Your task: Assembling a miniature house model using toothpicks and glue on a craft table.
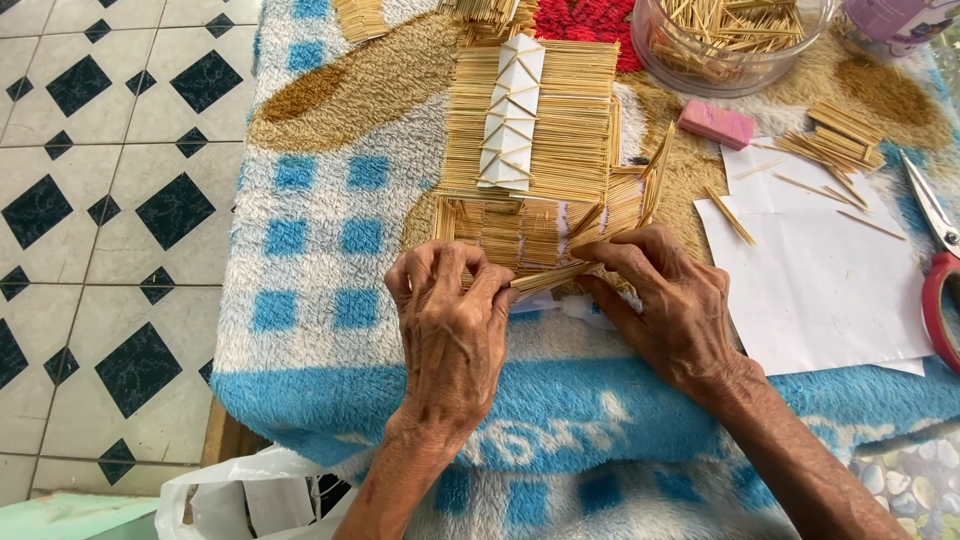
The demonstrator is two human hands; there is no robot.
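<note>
A small house model made of thin wooden sticks stands on a towel-covered table, with white paper triangles along its roof ridge. My left hand and my right hand meet at the model's near wall. Together they pinch a narrow panel of glued sticks against that wall. My left fingers grip its left end, my right fingers its right end.
A clear bowl of loose sticks sits at the back right. A pink eraser, stick bundles, white paper sheets and red-handled scissors lie to the right. Tiled floor lies left; a plastic bag hangs below.
</note>
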